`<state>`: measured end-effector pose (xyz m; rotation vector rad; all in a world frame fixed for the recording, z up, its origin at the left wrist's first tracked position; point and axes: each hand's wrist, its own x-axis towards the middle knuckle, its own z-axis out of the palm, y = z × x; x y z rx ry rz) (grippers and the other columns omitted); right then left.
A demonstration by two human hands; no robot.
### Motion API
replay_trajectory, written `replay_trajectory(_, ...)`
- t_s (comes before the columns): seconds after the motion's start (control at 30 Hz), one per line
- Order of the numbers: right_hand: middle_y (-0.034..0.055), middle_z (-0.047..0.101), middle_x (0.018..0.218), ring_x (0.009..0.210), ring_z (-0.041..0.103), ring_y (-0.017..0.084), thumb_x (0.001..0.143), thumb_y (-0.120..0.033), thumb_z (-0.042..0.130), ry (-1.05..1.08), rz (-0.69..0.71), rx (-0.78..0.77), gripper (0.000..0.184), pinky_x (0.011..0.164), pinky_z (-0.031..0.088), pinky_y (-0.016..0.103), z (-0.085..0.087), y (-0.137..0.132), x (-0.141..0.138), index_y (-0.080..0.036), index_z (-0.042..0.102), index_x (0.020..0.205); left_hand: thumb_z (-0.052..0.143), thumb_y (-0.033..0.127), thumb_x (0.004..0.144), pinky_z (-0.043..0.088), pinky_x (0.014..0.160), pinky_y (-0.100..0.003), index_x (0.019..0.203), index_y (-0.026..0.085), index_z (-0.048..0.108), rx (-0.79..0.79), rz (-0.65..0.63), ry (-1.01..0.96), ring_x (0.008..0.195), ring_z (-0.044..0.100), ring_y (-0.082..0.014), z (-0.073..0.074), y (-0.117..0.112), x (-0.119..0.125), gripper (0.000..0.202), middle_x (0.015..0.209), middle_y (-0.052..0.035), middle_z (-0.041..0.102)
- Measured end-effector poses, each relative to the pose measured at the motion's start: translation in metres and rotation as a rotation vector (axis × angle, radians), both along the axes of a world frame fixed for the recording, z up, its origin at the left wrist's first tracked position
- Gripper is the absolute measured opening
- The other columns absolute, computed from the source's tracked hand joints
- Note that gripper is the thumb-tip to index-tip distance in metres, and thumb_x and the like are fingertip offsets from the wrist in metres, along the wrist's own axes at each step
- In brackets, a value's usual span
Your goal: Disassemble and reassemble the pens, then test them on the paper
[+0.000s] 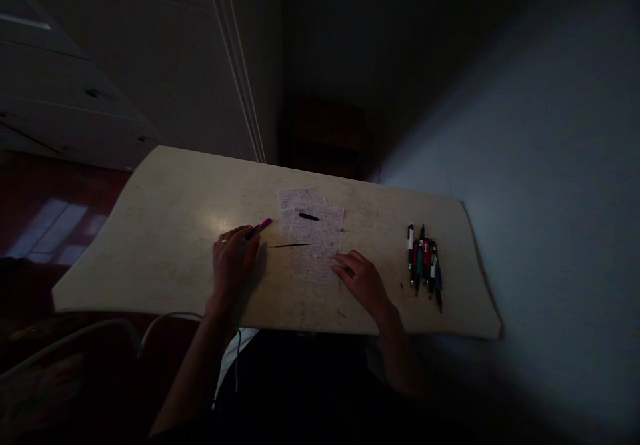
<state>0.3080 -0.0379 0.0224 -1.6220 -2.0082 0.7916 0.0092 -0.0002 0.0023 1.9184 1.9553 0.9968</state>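
My left hand [233, 258] is closed around a purple and dark pen barrel [259, 228], which points up and to the right above the table. My right hand [363, 278] has its thumb and forefinger pinched together at the right edge of the written sheets [320, 265]; what lies between the fingertips is too small and dark to make out. A black pen part [309, 217] rests on the sheets. The thin dark ink refill [290, 245] lies partly on the paper and partly on the table, between my hands. By the paper's right edge sits a tiny dark piece [342, 230].
Several pens [425, 261] lie in a bunch on the right of the pale table [165, 231]. Small bits [341, 313] lie near the front edge. A wall [560, 198] stands at the right, and a pale cabinet [190, 65] behind the table's left part.
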Motion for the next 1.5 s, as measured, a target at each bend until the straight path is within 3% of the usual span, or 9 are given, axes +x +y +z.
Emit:
replay_trajectory(0.2, 0.0054, 0.066, 0.095, 0.072, 0.065, 0.013, 0.091, -0.028, 0.06, -0.011, 0.028, 0.004, 0.021, 0.073, 0.052, 0.027, 0.008, 0.003, -0.015, -0.021, 0.069, 0.108, 0.055, 0.034, 0.087, 0.045, 0.09, -0.042, 0.104, 0.017, 0.07, 0.047, -0.035, -0.007, 0.102, 0.061, -0.0266, -0.006, 0.001, -0.003, 0.028, 0.108, -0.0118, 0.07)
replay_trajectory(0.43, 0.0055, 0.065, 0.093, 0.08, 0.064, 0.016, 0.091, -0.026, 0.06, -0.138, 0.078, 0.017, 0.019, 0.076, 0.05, 0.029, 0.014, 0.014, -0.029, -0.02, 0.071, 0.106, 0.057, 0.038, 0.086, 0.037, 0.095, -0.049, 0.131, 0.023, 0.055, 0.031, -0.13, 0.152, 0.118, 0.052, -0.0333, -0.007, -0.013, 0.001, 0.047, 0.131, -0.0137, 0.058)
replay_trajectory(0.53, 0.006, 0.064, 0.092, 0.081, 0.063, 0.017, 0.091, -0.025, 0.059, -0.192, 0.106, 0.022, 0.018, 0.076, 0.049, 0.029, 0.013, 0.018, -0.032, -0.02, 0.071, 0.103, 0.055, 0.038, 0.088, 0.037, 0.095, -0.05, 0.134, 0.023, 0.052, 0.015, -0.135, 0.16, 0.119, 0.051, -0.0337, -0.007, -0.015, 0.0, 0.049, 0.133, -0.0147, 0.057)
replay_trajectory(0.8, 0.0056, 0.065, 0.091, 0.08, 0.062, 0.016, 0.092, -0.022, 0.056, -0.227, 0.116, 0.078, 0.014, 0.073, 0.047, 0.027, -0.001, 0.021, -0.041, -0.019, 0.07, 0.095, 0.051, 0.042, 0.09, 0.042, 0.09, -0.047, 0.121, 0.021, 0.063, 0.018, -0.071, 0.113, 0.112, 0.056, -0.0324, -0.011, -0.005, -0.003, 0.039, 0.125, -0.0133, 0.063)
replay_trajectory(0.9, 0.0051, 0.065, 0.09, 0.078, 0.062, 0.015, 0.094, -0.02, 0.053, -0.227, 0.114, 0.098, 0.016, 0.073, 0.047, 0.026, -0.001, 0.019, -0.044, -0.02, 0.069, 0.09, 0.049, 0.041, 0.091, 0.043, 0.089, -0.046, 0.118, 0.02, 0.065, 0.034, -0.079, 0.084, 0.109, 0.058, -0.0311, -0.008, -0.004, -0.003, 0.037, 0.122, -0.013, 0.065)
replay_trajectory(1.1, 0.0069, 0.067, 0.1, 0.084, 0.064, 0.017, 0.093, -0.023, 0.056, -0.214, 0.105, 0.081, 0.015, 0.076, 0.048, 0.028, 0.0, 0.019, -0.051, -0.019, 0.066, 0.103, 0.05, 0.042, 0.091, 0.043, 0.09, -0.046, 0.114, 0.019, 0.066, 0.057, -0.075, 0.039, 0.108, 0.058, -0.0304, -0.007, -0.005, -0.004, 0.037, 0.12, -0.0127, 0.065)
replay_trajectory(1.27, 0.0063, 0.066, 0.094, 0.082, 0.064, 0.017, 0.094, -0.022, 0.053, -0.227, 0.123, 0.087, 0.015, 0.074, 0.048, 0.027, 0.003, 0.017, -0.055, -0.02, 0.068, 0.094, 0.051, 0.04, 0.09, 0.045, 0.091, -0.046, 0.112, 0.021, 0.067, 0.097, -0.079, -0.008, 0.106, 0.06, -0.0283, -0.007, -0.004, -0.003, 0.033, 0.117, -0.0121, 0.066)
replay_trajectory(1.5, 0.0051, 0.064, 0.093, 0.084, 0.062, 0.016, 0.096, -0.024, 0.052, -0.115, 0.097, 0.147, 0.016, 0.077, 0.048, 0.027, 0.014, 0.015, -0.059, -0.019, 0.067, 0.092, 0.06, 0.03, 0.086, 0.05, 0.09, -0.043, 0.104, 0.02, 0.068, 0.316, -0.127, -0.063, 0.103, 0.06, -0.0239, -0.002, -0.016, -0.003, 0.021, 0.109, -0.0106, 0.067)
